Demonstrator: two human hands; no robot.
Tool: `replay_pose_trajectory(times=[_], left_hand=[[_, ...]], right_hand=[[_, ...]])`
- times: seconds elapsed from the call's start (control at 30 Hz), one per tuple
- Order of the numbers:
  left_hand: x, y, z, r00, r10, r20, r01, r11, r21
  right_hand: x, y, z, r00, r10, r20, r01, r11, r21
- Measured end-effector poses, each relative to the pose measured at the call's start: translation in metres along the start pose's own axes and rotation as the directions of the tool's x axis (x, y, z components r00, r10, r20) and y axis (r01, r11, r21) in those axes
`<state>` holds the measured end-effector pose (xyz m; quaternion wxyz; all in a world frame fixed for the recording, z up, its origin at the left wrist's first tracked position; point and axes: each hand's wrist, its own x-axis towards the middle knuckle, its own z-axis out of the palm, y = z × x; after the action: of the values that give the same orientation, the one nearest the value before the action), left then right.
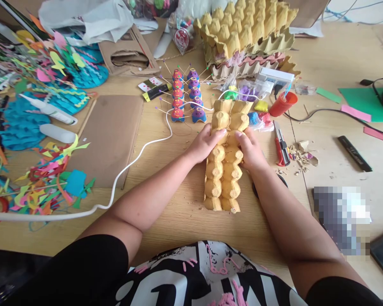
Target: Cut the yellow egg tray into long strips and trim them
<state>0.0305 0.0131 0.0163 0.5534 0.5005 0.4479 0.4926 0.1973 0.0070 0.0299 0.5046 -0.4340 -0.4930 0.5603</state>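
A yellow egg carton, two rows of bumps wide, is held between my hands above the table. My left hand grips its left edge, with the thumb lying on top between bumps. On the opposite edge my right hand grips it, thumb also on top; the other fingers of both hands are mostly hidden. Just beyond the carton stand a red painted egg-carton strip and a purple one, both with eyes and pin-like sticks. To the right lies a red utility knife beside some carton scraps.
A stack of egg trays stands at the back. A white cable crosses the table on the left, near cardboard and paper scraps. A red cup and black marker are at right.
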Motion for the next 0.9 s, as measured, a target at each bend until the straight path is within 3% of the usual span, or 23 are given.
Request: replay_pose_trajectory(times=[0.9], left_hand=[[-0.003,0.010,0.003,0.999,-0.029,0.025,0.030,0.998,-0.053]], right_hand=[[-0.002,-0.003,0.001,0.999,0.052,-0.014,-0.052,0.998,-0.038]])
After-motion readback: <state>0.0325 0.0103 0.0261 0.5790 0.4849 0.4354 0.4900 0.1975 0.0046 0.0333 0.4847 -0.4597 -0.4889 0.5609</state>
